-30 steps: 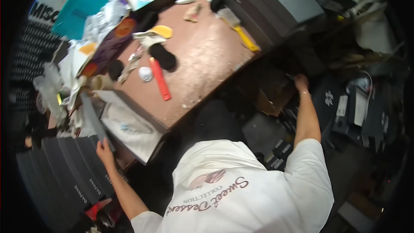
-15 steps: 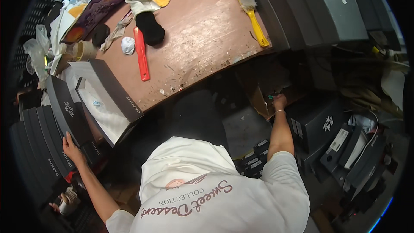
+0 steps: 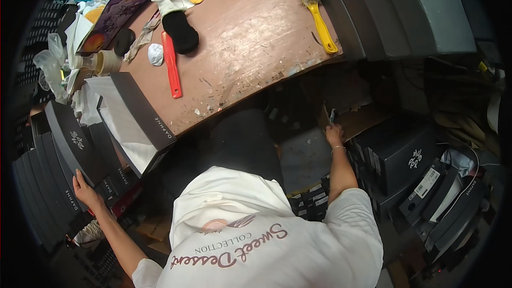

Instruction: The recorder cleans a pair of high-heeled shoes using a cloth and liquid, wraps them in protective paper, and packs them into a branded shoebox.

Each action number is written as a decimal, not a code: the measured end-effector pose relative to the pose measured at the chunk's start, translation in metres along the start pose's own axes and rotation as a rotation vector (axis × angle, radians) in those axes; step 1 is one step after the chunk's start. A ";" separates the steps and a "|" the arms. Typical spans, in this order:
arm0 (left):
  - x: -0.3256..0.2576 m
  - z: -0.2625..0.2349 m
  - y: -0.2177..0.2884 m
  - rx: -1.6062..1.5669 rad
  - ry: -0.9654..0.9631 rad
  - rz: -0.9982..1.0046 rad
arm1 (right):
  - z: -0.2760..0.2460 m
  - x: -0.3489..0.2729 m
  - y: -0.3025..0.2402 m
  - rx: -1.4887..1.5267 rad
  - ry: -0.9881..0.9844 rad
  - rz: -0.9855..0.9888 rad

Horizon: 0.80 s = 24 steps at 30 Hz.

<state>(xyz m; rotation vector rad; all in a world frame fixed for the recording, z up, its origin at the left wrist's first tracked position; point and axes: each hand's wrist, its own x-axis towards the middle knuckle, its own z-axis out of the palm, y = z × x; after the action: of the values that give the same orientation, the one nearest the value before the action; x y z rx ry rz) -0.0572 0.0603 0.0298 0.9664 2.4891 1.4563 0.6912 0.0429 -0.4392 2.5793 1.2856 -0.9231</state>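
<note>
My left hand (image 3: 86, 191) is at the far left, its fingers closed on the lower edge of a dark grey shoe box lid (image 3: 74, 141), which stands tilted. Beside the lid, an open shoe box (image 3: 140, 109) lined with white tissue paper (image 3: 125, 130) leans against the table corner. On the right, below the table edge, my right hand (image 3: 334, 134) pinches a small pale blue piece (image 3: 332, 114), too small to name. That hand is at the rim of an open brown cardboard box (image 3: 360, 121), whose inside is mostly in shadow.
On the table (image 3: 234, 37) lie a red shoehorn-like strip (image 3: 171, 66), a black insole-shaped piece (image 3: 180, 32), a crumpled white ball (image 3: 156, 54) and a yellow-handled brush (image 3: 318, 18). Dark shoe boxes are stacked left (image 3: 40, 181), at right (image 3: 397, 157) and at the table's right end (image 3: 405, 10).
My left hand and the lid have shifted slightly left and down. My right hand has moved a little left and down. The small bluish piece on the tissue paper no longer shows.
</note>
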 end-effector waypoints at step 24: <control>-0.107 0.071 0.169 -1.002 -0.341 0.113 | -0.218 -0.174 -0.249 1.299 -0.339 -0.642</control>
<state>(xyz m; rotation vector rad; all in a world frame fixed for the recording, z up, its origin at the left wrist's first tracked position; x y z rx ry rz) 0.1343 0.1106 0.1054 0.9850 1.1953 1.9982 0.5259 0.1595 -0.1244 2.3212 1.7647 -2.9571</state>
